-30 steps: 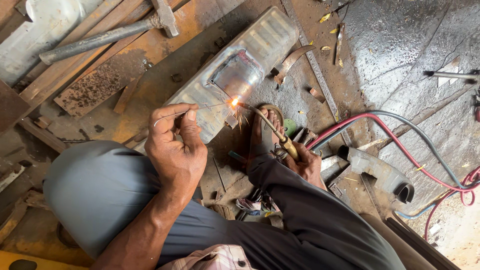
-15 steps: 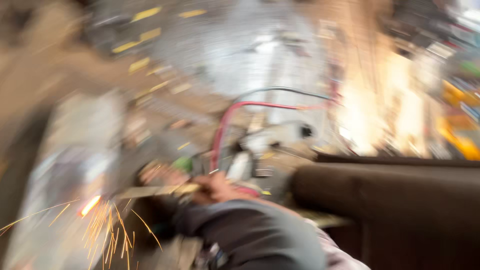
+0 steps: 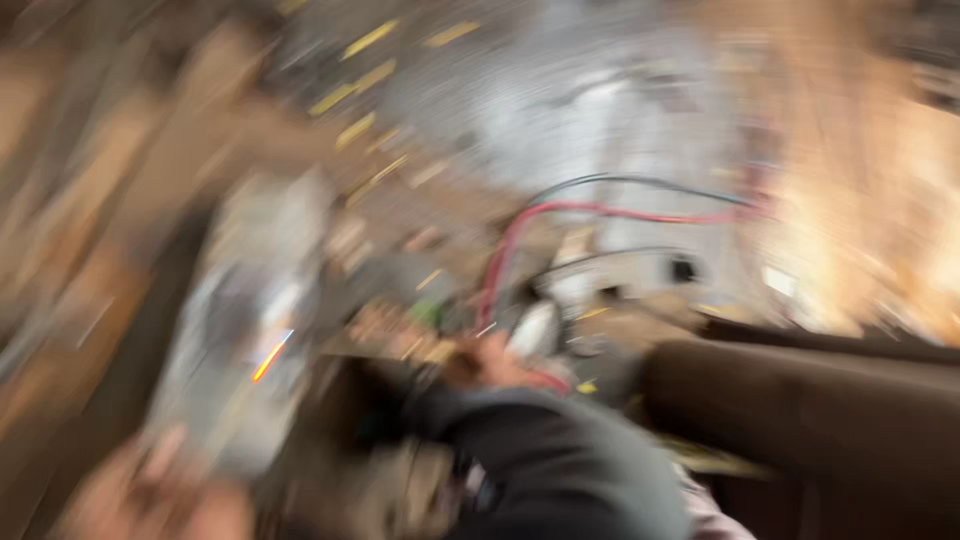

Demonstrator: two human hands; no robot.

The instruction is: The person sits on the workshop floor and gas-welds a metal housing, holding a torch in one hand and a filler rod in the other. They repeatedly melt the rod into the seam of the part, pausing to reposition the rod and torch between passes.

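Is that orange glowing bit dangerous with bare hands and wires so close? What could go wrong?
Probably, yes. The picture is very blurred, but three worries show. The orange glow sits on the metal sheet, close to the bare left hand, so a burn seems possible. The right hand is also bare. The red cable and black cable loop near the work, so heat could harm them or they could snag.

Blurred grey floor (image 3: 600, 110), bright glare at right
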